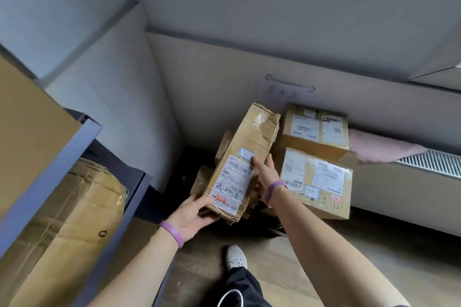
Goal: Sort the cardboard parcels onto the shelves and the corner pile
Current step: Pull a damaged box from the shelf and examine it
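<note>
**A:** Nearest entry?
**B:** Left hand. It grips the near end of the long parcel from below, with the thumb on the label.

**A:** Next?
**B:** Right hand. It is farther off, about midway along the parcel's right edge, with the thumb on the top face and the fingers down the side. The hands are apart and both are holding.

**A:** How does the parcel lie?
**B:** Its long axis runs away from the person, with the far end higher. I cannot tell whether its underside touches anything.

**A:** Beyond it?
**B:** Corner pile, crumpled, under and behind the parcel. Two labelled boxes stand just right of the parcel, against the wall. Shelf unit, well to the parcel's left.

**A:** Judgement?
**B:** The pile lies straight along the parcel's axis. A lengthwise lowering is likely, with the left hand steering.
</note>
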